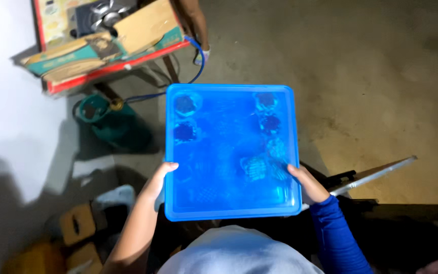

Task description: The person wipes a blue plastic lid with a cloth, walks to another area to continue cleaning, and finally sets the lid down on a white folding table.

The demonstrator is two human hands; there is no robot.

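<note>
A square translucent blue plastic lid [231,152] fills the middle of the head view, held flat in front of me. Dark round and patterned shapes show through it near its corners and lower right. My left hand [159,178] grips its left edge, thumb on top. My right hand [306,181], in a blue sleeve, grips the right edge near the lower corner. Whatever lies below the lid is blurred by the plastic.
A red-edged table [112,66] with cardboard boxes and a gas stove stands at the upper left. Under it sits a green gas cylinder [102,119] with a blue hose. Cardboard boxes [77,228] lie at the lower left. A metal bar [376,175] lies right on the concrete floor.
</note>
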